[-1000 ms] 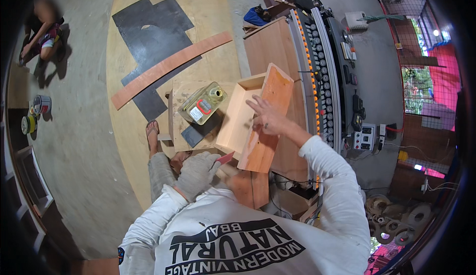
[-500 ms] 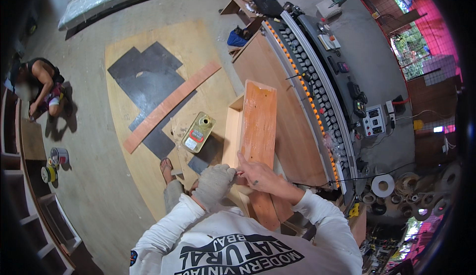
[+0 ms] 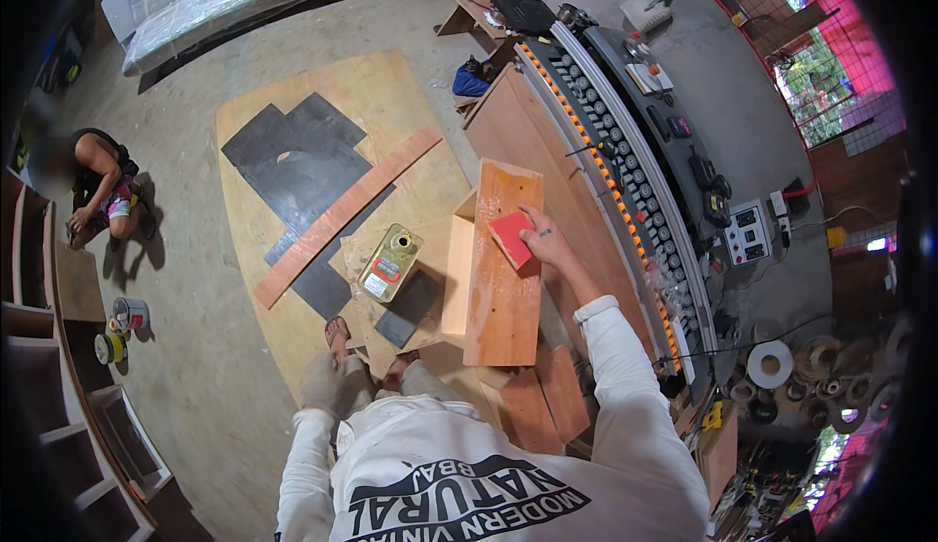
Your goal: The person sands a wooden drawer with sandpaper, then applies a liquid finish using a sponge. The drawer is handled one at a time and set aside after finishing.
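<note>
My right hand (image 3: 545, 239), bare, grips a flat red rectangular piece (image 3: 511, 239) by its right edge; whether it is sandpaper or a spreader I cannot make out. The red piece lies against the upper face of an orange-brown wooden drawer-like box (image 3: 503, 322). That face has pale streaks and patches, and its lighter inner side shows on the left. My left hand (image 3: 332, 384), in a grey glove, hangs low beside my leg, apart from the box. Motion smears its fingers. A yellowish metal can (image 3: 393, 263) with an open spout stands left of the box.
A long reddish wood strip (image 3: 347, 217) crosses dark sheets on a plywood board (image 3: 420, 102). At right runs a machine with rollers (image 3: 616, 166). A person (image 3: 103, 175) crouches at far left near cans (image 3: 129, 313). More wooden boards (image 3: 535, 410) lie below the box.
My hands have parted. The right has moved up onto the box face with the red piece, which was not plainly visible before. The left has dropped down and left to my leg.
</note>
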Demonstrator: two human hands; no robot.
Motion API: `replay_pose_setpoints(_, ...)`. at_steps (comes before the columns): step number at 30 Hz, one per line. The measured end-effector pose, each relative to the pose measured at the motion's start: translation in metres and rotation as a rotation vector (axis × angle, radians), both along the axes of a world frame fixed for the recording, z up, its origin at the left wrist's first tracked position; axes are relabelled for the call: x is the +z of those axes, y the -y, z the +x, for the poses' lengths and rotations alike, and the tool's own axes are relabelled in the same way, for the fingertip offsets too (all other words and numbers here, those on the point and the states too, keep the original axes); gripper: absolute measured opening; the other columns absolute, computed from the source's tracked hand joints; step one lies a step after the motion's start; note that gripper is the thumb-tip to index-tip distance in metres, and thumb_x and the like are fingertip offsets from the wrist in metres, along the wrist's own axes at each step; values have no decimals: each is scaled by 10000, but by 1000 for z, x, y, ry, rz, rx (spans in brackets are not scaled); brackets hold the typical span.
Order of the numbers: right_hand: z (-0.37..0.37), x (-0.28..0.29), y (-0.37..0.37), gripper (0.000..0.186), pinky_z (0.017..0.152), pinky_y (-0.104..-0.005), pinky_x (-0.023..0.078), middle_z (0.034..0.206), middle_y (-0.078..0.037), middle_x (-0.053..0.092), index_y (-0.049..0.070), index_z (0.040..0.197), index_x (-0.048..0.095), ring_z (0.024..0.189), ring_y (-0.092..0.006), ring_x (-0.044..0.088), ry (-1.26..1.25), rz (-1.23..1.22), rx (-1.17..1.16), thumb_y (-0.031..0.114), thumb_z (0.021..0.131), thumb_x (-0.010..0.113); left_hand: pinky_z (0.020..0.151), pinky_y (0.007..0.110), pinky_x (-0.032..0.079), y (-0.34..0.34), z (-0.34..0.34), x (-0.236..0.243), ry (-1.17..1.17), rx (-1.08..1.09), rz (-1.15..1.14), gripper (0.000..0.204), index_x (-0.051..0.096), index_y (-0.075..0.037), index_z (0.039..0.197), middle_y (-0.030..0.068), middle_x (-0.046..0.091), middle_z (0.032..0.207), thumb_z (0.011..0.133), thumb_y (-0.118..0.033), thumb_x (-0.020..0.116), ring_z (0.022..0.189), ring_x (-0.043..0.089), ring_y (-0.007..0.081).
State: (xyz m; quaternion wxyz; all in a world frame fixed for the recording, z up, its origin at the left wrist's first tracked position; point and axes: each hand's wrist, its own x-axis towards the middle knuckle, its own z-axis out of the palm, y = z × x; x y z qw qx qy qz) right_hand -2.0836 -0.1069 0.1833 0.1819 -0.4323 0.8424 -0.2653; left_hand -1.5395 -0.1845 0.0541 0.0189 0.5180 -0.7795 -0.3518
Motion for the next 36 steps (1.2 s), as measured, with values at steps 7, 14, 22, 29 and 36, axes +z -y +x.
replay_pose_setpoints(7, -18, 4, 13, 427, 923, -392, 541, 1149, -236, 744, -22, 1296, 666, 1056, -313, 723, 545, 52, -108, 69, 880, 644, 543, 467, 492, -121, 250, -123, 331, 725, 595, 277, 726, 23, 881, 195, 669, 682, 848, -242, 656, 570, 664, 330)
replay_pose_setpoints(14, -16, -9, 45, 198, 841, -491, 546, 1020, -258, 713, -13, 1047, 677, 968, -441, 689, -399, -6, 233, -5, 854, 632, 492, 408, 506, -212, 275, -97, 251, 1031, 766, 235, 756, 33, 996, 141, 660, 695, 877, -166, 714, 543, 655, 250)
replay_pose_setpoints(22, 4, -30, 51, 135, 743, -534, 545, 874, -226, 723, 49, 999, 694, 889, -413, 713, -525, 199, 399, 57, 874, 646, 835, 421, 571, -143, 232, -122, 81, 661, 443, 402, 753, 52, 1100, 242, 766, 986, 897, -290, 698, 885, 751, 327)
replay_pose_setpoints(29, 125, -18, -31, 101, 691, -530, 529, 809, -221, 676, 40, 934, 660, 799, -429, 680, -486, -13, 386, 20, 840, 629, 865, 413, 573, -71, 200, -78, 114, 406, 385, 445, 742, 24, 1177, 220, 774, 1035, 915, -332, 684, 947, 760, 332)
replay_pose_setpoints(36, 195, 3, -119, 212, 823, -534, 530, 938, -220, 712, 32, 1030, 676, 969, -446, 673, -239, 257, 217, -13, 824, 650, 901, 433, 571, -69, 287, -125, 270, 327, 427, 438, 749, -8, 1172, 223, 769, 1050, 902, -348, 685, 1020, 743, 366)
